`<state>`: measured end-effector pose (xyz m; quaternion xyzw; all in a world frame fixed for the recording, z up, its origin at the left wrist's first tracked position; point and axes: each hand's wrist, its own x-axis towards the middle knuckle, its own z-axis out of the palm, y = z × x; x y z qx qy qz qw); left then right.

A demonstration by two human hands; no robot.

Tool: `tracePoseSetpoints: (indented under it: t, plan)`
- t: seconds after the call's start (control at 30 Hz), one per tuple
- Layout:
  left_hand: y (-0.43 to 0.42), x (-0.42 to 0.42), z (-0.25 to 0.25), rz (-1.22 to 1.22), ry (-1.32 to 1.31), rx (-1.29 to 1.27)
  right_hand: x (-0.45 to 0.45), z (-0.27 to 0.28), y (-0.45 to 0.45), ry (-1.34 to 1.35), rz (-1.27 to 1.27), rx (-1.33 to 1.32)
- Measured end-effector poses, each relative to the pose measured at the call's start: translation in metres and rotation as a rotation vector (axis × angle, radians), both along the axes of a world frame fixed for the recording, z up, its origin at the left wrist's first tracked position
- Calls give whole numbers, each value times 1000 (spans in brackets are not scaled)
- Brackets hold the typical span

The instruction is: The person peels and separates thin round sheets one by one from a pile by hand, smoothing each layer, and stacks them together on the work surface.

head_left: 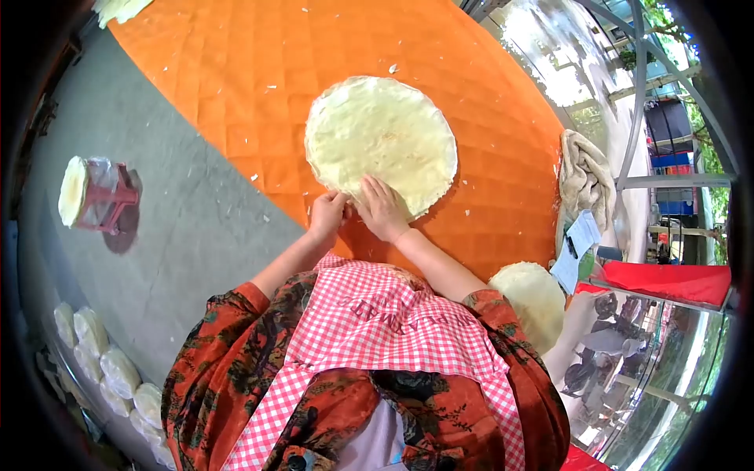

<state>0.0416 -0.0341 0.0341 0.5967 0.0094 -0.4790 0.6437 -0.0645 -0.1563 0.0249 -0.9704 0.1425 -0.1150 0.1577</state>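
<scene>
A large round of thin, pale flatbread (385, 133) lies flat on an orange cloth (259, 86), its rim slightly ragged. My right hand (382, 210) rests palm down on its near edge, the fingers stretched out over the surface. Just left of it, my left hand (327, 215) is closed, thumb and fingers pinched at the flatbread's near-left rim. Beside my right elbow, another pale round stack of flatbread (532, 302) is partly hidden by my sleeve.
A pink stool (119, 198) with pale flatbread on top stands on the grey floor (188, 196). Several bagged rounds (119, 373) line the lower left. A crumpled towel (587, 177) and a blue paper (576, 247) lie at the right, near a glass case (660, 369).
</scene>
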Motion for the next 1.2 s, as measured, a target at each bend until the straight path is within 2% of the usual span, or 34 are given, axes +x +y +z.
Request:
tracePoseSetpoints:
  t: [0.03, 0.13, 0.23, 0.33, 0.37, 0.43, 0.47, 0.53, 0.6, 0.63, 0.7, 0.73, 0.8, 0.83, 0.93, 1.0, 1.03, 1.1, 1.13, 1.17, 1.2]
  plan:
    - [-1, 1, -1, -16, -4, -8, -1, -1, -2, 114, -16, 141]
    - [2, 1, -8, -123, -102, -68, 3, 1, -8, 127, -4, 200]
    - [-1, -1, -27, -188, -139, -47, 2, 10, -1, 236, 46, -21]
    - [-6, 2, -21, -310, -179, -120, 9, -4, 5, 27, -46, -132]
    - [-9, 4, -26, -312, -193, -119, 10, -5, -1, 100, -88, 18]
    - [-10, 6, -37, -314, -220, -113, 27, 35, -7, 247, -170, 321]
    - [-6, 6, -37, -352, -202, -60, 26, 30, -13, 96, -195, 313]
    - [-3, 9, -21, -437, -169, 40, 31, 15, -42, 237, -191, 394]
    - [-14, 3, -77, -390, -401, -33, 46, 30, -99, 165, -433, 493]
    - [-12, -3, -98, -372, -510, -59, 58, 40, -155, 82, -392, 496]
    - [-7, -6, -84, -364, -453, -59, 67, 113, -205, -160, -298, 537]
    - [-8, -3, -70, -359, -433, -66, 70, 175, -196, -172, -258, 211]
    - [-3, 7, -42, -414, -478, 103, 71, 235, -170, -148, -208, -3]
    - [-1, 10, -35, -438, -497, 189, 69, 245, -159, -133, -180, -110]
    - [8, 18, -44, 129, -819, 234, 56, 184, -125, -81, -143, -174]
    - [7, 35, -50, 178, -705, 227, 47, 116, -92, -73, -97, -177]
    - [6, 42, -51, 201, -648, 225, 43, 80, -76, -76, -117, -87]
    - [-1, 48, -45, 110, -439, 220, 31, 20, -52, 20, -106, 43]
    - [-3, 49, -38, 58, -333, 220, 26, -3, -43, -113, -85, -12]
    - [-8, 49, -25, 114, -174, 208, 26, -8, -40, -174, -105, -10]
    - [-10, 56, -26, 82, -125, 185, 27, -10, -40, -238, -125, -12]
